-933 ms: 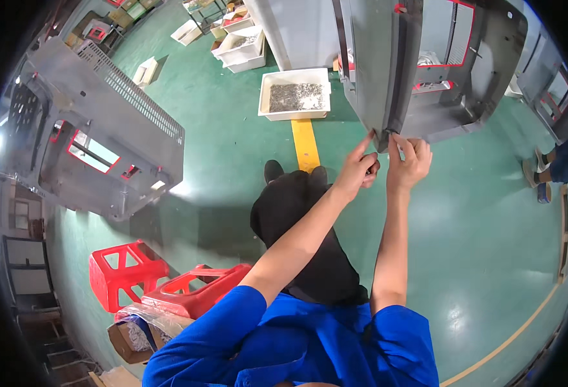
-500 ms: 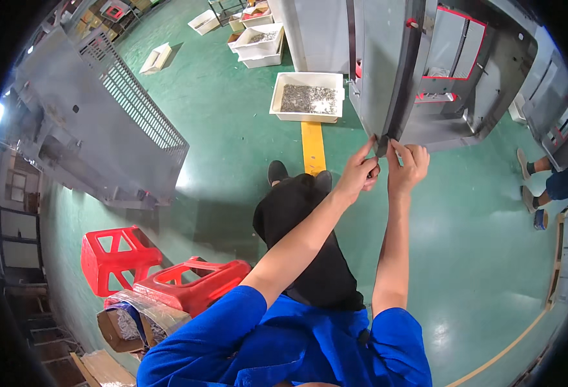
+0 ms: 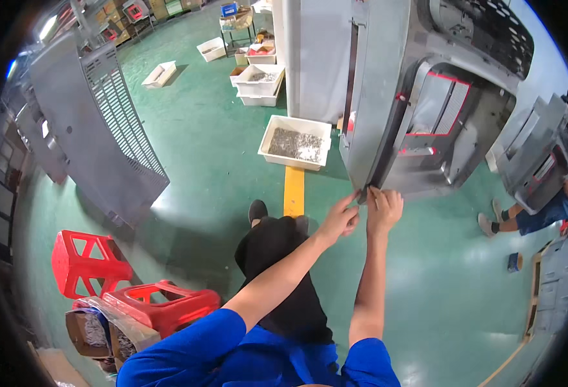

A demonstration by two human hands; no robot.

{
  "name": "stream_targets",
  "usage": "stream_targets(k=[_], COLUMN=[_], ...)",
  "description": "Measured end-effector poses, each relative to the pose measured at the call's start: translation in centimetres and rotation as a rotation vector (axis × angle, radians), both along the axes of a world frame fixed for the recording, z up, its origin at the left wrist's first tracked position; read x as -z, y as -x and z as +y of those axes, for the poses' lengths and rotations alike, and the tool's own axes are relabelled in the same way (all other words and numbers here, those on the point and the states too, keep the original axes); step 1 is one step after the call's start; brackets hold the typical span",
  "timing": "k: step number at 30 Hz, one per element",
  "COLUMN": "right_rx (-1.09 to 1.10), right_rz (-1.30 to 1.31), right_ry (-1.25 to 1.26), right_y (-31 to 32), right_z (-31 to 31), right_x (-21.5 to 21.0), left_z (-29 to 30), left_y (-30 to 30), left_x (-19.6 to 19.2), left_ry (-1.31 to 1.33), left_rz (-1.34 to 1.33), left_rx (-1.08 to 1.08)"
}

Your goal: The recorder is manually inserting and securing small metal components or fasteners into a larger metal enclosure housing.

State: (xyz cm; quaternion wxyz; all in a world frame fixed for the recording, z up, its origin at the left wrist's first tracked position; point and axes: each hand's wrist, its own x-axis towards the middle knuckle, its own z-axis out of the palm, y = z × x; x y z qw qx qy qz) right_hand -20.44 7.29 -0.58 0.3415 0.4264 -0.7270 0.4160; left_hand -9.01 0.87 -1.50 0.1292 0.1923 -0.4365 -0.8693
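Note:
A large grey metal housing [image 3: 377, 84] stands before me, with a dark strip [image 3: 385, 151] running down its edge to the lower corner. At that corner my right hand [image 3: 385, 209] pinches the strip's lower end between thumb and fingers. My left hand [image 3: 339, 222] is just to the left, its index finger reaching to the same corner and its other fingers curled in. What the curled fingers hold, if anything, is hidden. Red edging frames a rectangular opening [image 3: 436, 103] in the housing.
A white bin [image 3: 264, 151] of small metal parts sits on the green floor ahead; more bins [image 3: 258, 97] are stacked beyond. A slotted grey panel [image 3: 84, 129] stands left. Red stools [image 3: 161, 306] and a box [image 3: 90, 329] are near left. At right, a person [image 3: 523, 219] stands by another grey housing [image 3: 539, 161].
My view has tilted up, so the housing, bins and hands sit lower in the picture. Both hands remain at the housing's lower corner. More of the person at right shows.

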Motion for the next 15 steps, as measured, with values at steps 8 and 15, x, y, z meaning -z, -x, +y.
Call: stream_targets(k=[8,15], right_rx=[-0.38,-0.365], right_rz=[-0.415,-0.191], right_ry=[-0.191,-0.466], right_y=[-5.2,-6.4], right_z=[1.9,2.8], right_x=[-4.7,-8.2], left_z=[0.3,0.9], left_y=[-1.7,-2.6], left_x=[-1.2,-2.2], left_ry=[0.099,0.262], left_rz=[0.121,0.17], left_rx=[-0.293,-0.325])
